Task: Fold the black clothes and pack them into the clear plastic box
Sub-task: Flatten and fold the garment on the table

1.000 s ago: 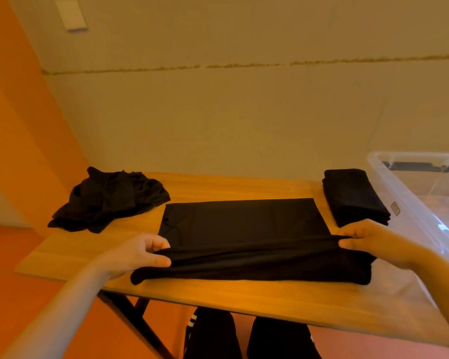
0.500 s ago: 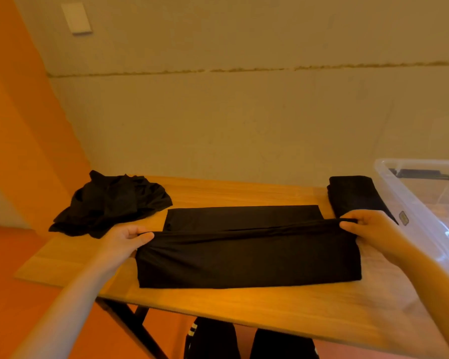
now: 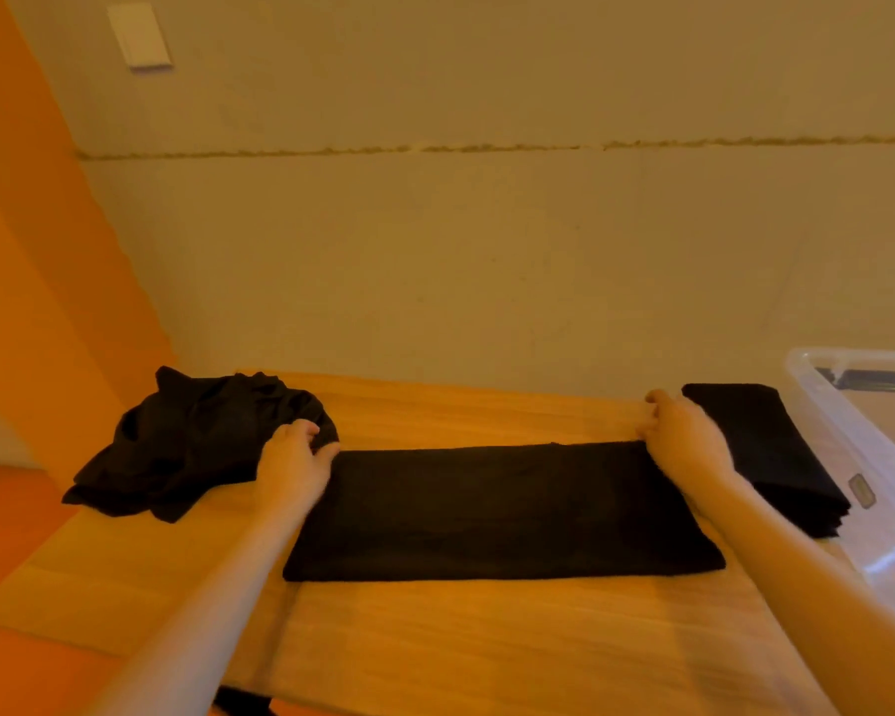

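Note:
A black garment [image 3: 497, 509] lies on the wooden table [image 3: 435, 638] as a long flat rectangle, its near half laid over the far half. My left hand [image 3: 295, 459] pinches its far left corner. My right hand [image 3: 685, 439] pinches its far right corner with curled fingers. A folded black stack [image 3: 765, 452] sits to the right, against the clear plastic box [image 3: 879, 488]. A crumpled pile of black clothes [image 3: 197, 441] lies at the far left of the table.
The beige wall stands right behind the table's far edge. An orange wall and orange floor are on the left. A dark item [image 3: 874, 379] shows inside the clear box near its far end.
Both hands carried the garment's near edge away from me to its far edge, doubling it into a narrower strip. The view tilted up slightly.

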### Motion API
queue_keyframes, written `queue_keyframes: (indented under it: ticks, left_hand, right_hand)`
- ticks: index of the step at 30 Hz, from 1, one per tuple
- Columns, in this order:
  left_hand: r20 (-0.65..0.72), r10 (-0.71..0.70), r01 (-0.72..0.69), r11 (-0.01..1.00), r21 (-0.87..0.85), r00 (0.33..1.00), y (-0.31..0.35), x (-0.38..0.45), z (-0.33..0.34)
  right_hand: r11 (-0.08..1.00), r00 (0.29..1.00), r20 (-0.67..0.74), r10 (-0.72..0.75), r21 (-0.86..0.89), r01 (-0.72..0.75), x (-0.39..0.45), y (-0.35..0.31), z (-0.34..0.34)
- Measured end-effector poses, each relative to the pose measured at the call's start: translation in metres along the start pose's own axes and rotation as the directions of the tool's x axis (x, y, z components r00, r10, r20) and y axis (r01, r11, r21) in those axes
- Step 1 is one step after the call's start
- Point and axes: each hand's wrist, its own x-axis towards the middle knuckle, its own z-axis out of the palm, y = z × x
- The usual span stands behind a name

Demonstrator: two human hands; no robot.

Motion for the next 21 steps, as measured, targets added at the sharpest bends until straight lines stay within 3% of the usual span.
queue_keyframes:
  ticks: [2, 4, 7, 9, 12, 17, 21]
  left_hand:
    - [-0.019, 0.173, -0.171, 0.982, 0.074, 0.985, 0.008, -0.02, 0.016]
    - [0.079, 0.3, -0.306, 0.948, 0.084, 0.951, 0.021, -0.041, 0.03]
    - [0.293, 0.304, -0.374, 0.901, 0.222, 0.906, 0.028, -0.058, 0.046]
    - [0.379, 0.197, -0.326, 0.892, 0.314, 0.904, 0.023, -0.057, 0.047]
    - [0.392, 0.098, -0.262, 0.881, 0.393, 0.915, 0.012, -0.055, 0.044]
    - [0.37, 0.076, -0.237, 0.879, 0.414, 0.926, 0.009, -0.065, 0.042]
    - [0.355, 0.083, -0.23, 0.889, 0.396, 0.931, 0.007, -0.082, 0.039]
  right_hand:
    - [0.986, 0.988, -0.025, -0.152, -0.069, 0.15, -0.013, -0.013, 0.016]
    - [0.958, 0.955, 0.085, -0.285, 0.03, 0.284, -0.032, -0.033, 0.029]
    - [0.914, 0.859, 0.316, -0.402, 0.085, 0.397, -0.056, -0.05, 0.051]
    - [0.924, 0.851, 0.376, -0.366, 0.038, 0.38, -0.061, -0.043, 0.061]
    - [0.963, 0.906, 0.358, -0.227, -0.056, 0.264, -0.063, -0.022, 0.059]
    - [0.983, 0.934, 0.343, -0.103, -0.111, 0.149, -0.074, 0.005, 0.048]
    - [0.987, 0.954, 0.283, -0.1, -0.093, 0.131, -0.096, 0.018, 0.042]
